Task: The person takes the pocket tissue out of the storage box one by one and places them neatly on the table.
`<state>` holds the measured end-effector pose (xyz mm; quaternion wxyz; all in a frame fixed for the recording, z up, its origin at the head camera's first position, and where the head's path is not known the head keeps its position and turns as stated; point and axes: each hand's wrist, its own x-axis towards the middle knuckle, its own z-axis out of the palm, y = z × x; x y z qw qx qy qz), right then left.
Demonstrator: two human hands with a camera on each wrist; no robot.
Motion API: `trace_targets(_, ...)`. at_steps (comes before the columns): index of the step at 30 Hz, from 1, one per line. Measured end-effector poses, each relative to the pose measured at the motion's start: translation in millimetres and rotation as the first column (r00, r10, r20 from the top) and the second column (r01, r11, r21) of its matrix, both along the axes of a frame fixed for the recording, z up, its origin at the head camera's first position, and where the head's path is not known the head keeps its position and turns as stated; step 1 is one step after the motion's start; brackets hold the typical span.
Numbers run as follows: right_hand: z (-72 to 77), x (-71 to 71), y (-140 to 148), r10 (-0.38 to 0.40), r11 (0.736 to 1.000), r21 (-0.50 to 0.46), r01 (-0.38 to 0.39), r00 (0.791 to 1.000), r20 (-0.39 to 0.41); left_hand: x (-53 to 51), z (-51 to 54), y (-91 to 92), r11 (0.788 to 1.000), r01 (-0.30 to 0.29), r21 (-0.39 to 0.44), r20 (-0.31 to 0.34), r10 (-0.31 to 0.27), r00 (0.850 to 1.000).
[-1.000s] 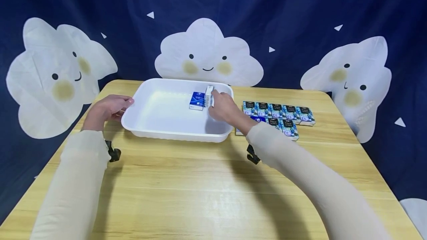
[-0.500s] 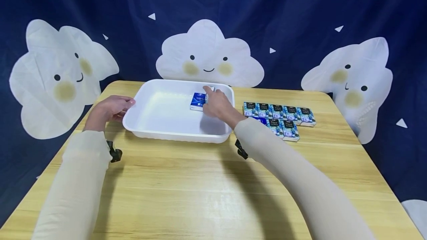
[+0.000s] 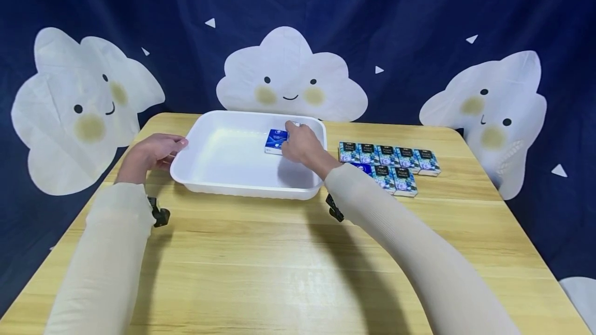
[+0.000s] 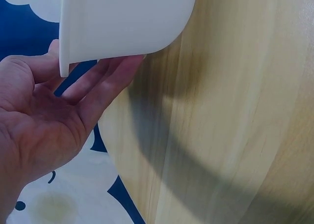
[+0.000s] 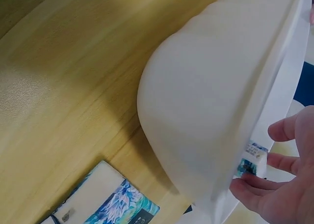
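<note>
A white plastic tray [image 3: 247, 190] stands on the table. My left hand [image 3: 153, 150] holds its left end, the thumb at the rim and the fingers against the outer wall, as the left wrist view shows. Inside the tray, toward the right, my right hand [image 3: 304, 146] has its fingers round a floral-printed tissue pack [image 5: 248, 166]. That pack is mostly hidden by the hand in the head view. A blue tissue pack [image 3: 274, 141] lies flat in the tray, just left of the right hand.
Several floral tissue packs [image 3: 387, 155] lie in two rows on the wooden table [image 3: 261, 257], right of the tray. A blue pack [image 3: 364, 168] in the front row is partly covered by the right sleeve [image 3: 372, 195]. A dark blue cloud-patterned curtain [image 3: 400, 25] hangs behind.
The pack at my right hand stood on edge and is now lower beside the blue pack, largely covered by my fingers. My right hand shifted slightly left; the left hand kept its place.
</note>
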<state>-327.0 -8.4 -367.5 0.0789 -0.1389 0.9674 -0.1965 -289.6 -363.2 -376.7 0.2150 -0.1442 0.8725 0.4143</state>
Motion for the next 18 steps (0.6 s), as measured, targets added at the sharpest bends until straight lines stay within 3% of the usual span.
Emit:
trace_targets(6,0.1,0.6,4,0.024,0.999,0.040,-0.021,0.997,-0.067,1.5,-0.2,-1.3,1.000,0.005,-0.017,0.016,-0.004,1.000)
trace_targets(11,-1.0,0.4,10,-0.027,0.999,0.035,0.028,0.999,-0.020,1.4,-0.8,-1.0,1.000,-0.001,-0.023,0.011,0.002,1.000)
trace_targets(18,-0.8,1.2,16,-0.051,0.996,-0.068,0.052,0.999,0.018,1.1,-0.4,-1.4,1.000,0.006,-0.022,0.007,-0.006,1.000)
